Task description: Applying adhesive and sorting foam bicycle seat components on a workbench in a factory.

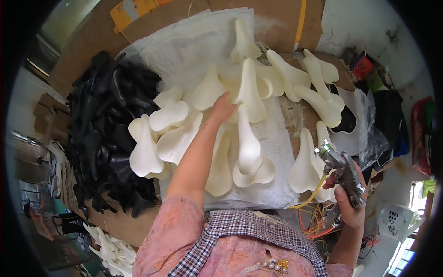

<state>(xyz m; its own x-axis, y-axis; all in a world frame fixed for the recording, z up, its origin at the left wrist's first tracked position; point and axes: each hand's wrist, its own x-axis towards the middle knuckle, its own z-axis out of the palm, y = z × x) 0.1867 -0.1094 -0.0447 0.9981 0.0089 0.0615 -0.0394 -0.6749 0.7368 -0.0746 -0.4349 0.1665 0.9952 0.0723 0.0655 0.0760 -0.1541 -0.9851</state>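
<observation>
Several cream foam saddle-shaped pads (249, 147) lie spread on a white sheet (272, 134) over a cardboard-covered bench. My left hand (222, 108) reaches forward into the middle of them, fingers resting on one pad (251, 92). My right hand (348, 203) is at the right, closed around the grip of a metal spray gun (340, 171), its nozzle pointing up-left toward the pads at the bench's right edge (304, 168). A yellow hose (310, 198) runs from the gun down toward the floor.
A heap of black saddle shells (108, 134) fills the left of the bench. More cream pads (110, 251) sit low at the left. Plastic bags (371, 134), orange cables (314, 224) and clutter crowd the right. Cardboard (277, 18) lines the back. Another person (39, 221) is at far left.
</observation>
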